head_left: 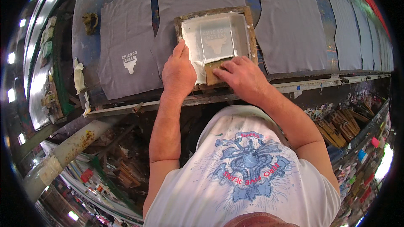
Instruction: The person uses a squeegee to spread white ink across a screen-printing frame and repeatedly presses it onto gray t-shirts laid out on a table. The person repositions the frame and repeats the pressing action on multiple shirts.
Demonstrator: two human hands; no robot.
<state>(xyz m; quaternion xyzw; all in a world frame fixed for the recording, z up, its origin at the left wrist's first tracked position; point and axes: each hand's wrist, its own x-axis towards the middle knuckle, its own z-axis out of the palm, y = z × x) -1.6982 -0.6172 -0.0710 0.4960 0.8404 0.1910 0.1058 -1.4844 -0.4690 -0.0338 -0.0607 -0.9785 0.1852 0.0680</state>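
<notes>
A wooden-framed printing screen (248, 29) lies on grey fabric, smeared with white ink over a faint lettering and bull-head design. My left hand (180, 69) grips the frame's left side with closed fingers. My right hand (242, 75) is curled over a flat wooden squeegee (212, 80) at the screen's lower right, its blade edge against the inked mesh. Just left of the screen, a grey fabric panel (122, 29) carries a white print (129, 65) of lettering above a bull's head.
More grey panels (290, 25) continue rightward along the long printing table (82, 33). A brass-coloured metal piece (89, 22) sits at its left. A metal rail (307, 85) runs along the front edge. A stained pipe (63, 155) is at lower left, stacked wooden boards (345, 126) below right.
</notes>
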